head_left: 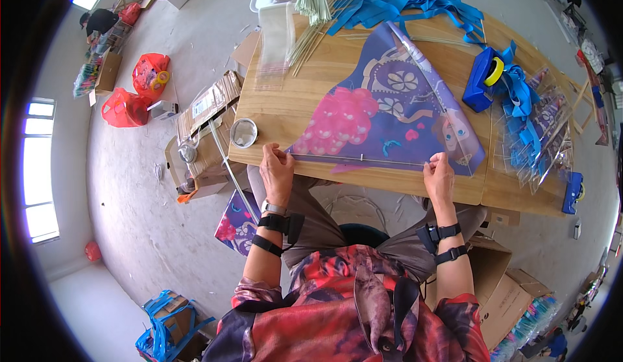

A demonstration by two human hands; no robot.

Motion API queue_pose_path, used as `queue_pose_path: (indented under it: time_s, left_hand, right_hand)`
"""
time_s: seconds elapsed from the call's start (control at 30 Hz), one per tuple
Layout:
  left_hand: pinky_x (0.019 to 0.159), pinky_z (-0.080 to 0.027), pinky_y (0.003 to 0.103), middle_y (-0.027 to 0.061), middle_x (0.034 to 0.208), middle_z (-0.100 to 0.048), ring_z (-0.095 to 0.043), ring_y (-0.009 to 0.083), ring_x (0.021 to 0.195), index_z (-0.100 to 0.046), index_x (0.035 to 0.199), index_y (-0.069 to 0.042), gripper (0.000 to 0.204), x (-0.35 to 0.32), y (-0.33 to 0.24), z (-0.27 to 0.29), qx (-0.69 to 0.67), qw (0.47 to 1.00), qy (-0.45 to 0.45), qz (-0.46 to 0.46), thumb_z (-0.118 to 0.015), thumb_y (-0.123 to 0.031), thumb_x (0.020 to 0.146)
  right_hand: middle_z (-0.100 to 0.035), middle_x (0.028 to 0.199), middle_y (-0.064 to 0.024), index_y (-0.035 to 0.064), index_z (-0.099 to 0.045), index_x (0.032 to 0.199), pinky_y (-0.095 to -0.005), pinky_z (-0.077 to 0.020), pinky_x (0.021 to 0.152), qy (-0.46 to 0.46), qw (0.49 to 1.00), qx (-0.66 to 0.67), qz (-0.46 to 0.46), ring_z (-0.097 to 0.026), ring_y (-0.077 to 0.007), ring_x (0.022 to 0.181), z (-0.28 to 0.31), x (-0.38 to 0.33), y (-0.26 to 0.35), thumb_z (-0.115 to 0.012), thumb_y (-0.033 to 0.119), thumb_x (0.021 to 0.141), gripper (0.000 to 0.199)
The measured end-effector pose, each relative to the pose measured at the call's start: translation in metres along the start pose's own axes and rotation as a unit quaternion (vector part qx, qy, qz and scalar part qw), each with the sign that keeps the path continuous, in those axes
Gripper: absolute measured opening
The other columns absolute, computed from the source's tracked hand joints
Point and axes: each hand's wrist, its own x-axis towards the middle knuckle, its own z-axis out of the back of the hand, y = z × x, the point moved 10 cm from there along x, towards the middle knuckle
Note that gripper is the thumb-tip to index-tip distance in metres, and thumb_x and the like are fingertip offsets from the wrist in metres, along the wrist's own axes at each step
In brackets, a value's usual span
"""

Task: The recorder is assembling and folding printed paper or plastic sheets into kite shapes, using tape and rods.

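A purple printed kite sheet (pixel 383 128) with pink and white patterns lies on the wooden table in front of me, its pointed top away from me. Along its near edge runs a thin pale rod (pixel 389 162) with a small clip-like piece near the middle. At the left corner, the fingers of my left hand (pixel 277 170) are pinched on the rod's end. My right hand (pixel 439 177) pinches the rod close to the right corner. A folded strip runs down the kite's right side. Close to my left hand stands a small round tin (pixel 244 133).
A blue tape dispenser (pixel 478 83), blue ribbons (pixel 415 1), thin sticks (pixel 308 53) and clear bags (pixel 276 40) lie around the kite. Packed kites (pixel 538 125) and another dispenser (pixel 572 193) are at right. Cardboard boxes (pixel 204 125) stand left of the table. Another person (pixel 100 21) is far left.
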Motion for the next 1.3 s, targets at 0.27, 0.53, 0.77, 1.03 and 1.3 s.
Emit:
queue_pose_path:
  time_s: [0.27, 0.53, 0.77, 1.03, 1.3]
  left_hand:
    - [0.071, -0.054, 0.038, 0.0123, 0.082, -0.068, -0.068, 0.0253, 0.073, -0.055, 0.114, 0.001, 0.033, 0.001, 0.005, 0.0, -0.008, 1.0, 0.002, 0.008, -0.072, -0.002, 0.086]
    - [0.082, -0.053, 0.042, 0.019, 0.1, -0.066, -0.066, 0.0321, 0.092, -0.055, 0.12, 0.003, 0.033, -0.005, -0.001, 0.01, 0.01, 1.0, -0.012, -0.018, -0.064, 0.002, 0.088]
    - [0.1, -0.048, 0.047, 0.0236, 0.137, -0.049, -0.055, 0.0385, 0.12, -0.054, 0.145, -0.008, 0.054, -0.036, -0.015, -0.002, 0.089, 0.984, 0.052, -0.146, -0.055, 0.003, 0.092]
    - [0.113, -0.036, 0.052, 0.0196, 0.142, -0.045, -0.047, 0.039, 0.129, -0.052, 0.15, -0.013, 0.053, -0.046, -0.019, 0.004, 0.256, 0.942, 0.064, -0.205, -0.059, -0.014, 0.098]
    - [0.122, -0.026, 0.052, 0.0187, 0.155, -0.04, -0.038, 0.0389, 0.144, -0.045, 0.154, -0.008, 0.061, -0.044, -0.013, 0.005, 0.278, 0.949, 0.042, -0.146, -0.061, -0.02, 0.098]
  right_hand:
    - [-0.067, 0.078, -0.0123, 0.0047, -0.053, 0.101, -0.0461, -0.0525, 0.072, 0.005, 1.0, -0.005, -0.006, -0.069, -0.0337, 0.075, -0.001, 0.0, 0.001, -0.074, 0.001, 0.085, 0.027]
    - [-0.067, 0.077, -0.0124, 0.0046, -0.053, 0.101, -0.0458, -0.0526, 0.071, 0.001, 1.0, 0.006, -0.006, -0.068, -0.0339, 0.074, -0.001, 0.0, -0.002, -0.075, 0.001, 0.085, 0.028]
    - [-0.067, 0.078, -0.0125, 0.0045, -0.053, 0.102, -0.0463, -0.0523, 0.072, -0.007, 1.0, 0.005, 0.01, -0.068, -0.0344, 0.074, -0.001, 0.0, 0.001, -0.074, 0.0, 0.084, 0.028]
    - [-0.067, 0.078, -0.0128, 0.0048, -0.053, 0.102, -0.0455, -0.0528, 0.07, -0.014, 1.0, 0.02, 0.01, -0.068, -0.0338, 0.074, -0.002, -0.001, -0.006, -0.074, 0.0, 0.085, 0.027]
    - [-0.067, 0.078, -0.0128, 0.0044, -0.054, 0.101, -0.045, -0.0528, 0.071, -0.007, 1.0, 0.008, 0.007, -0.068, -0.0332, 0.074, -0.006, 0.0, -0.006, -0.074, 0.0, 0.086, 0.026]
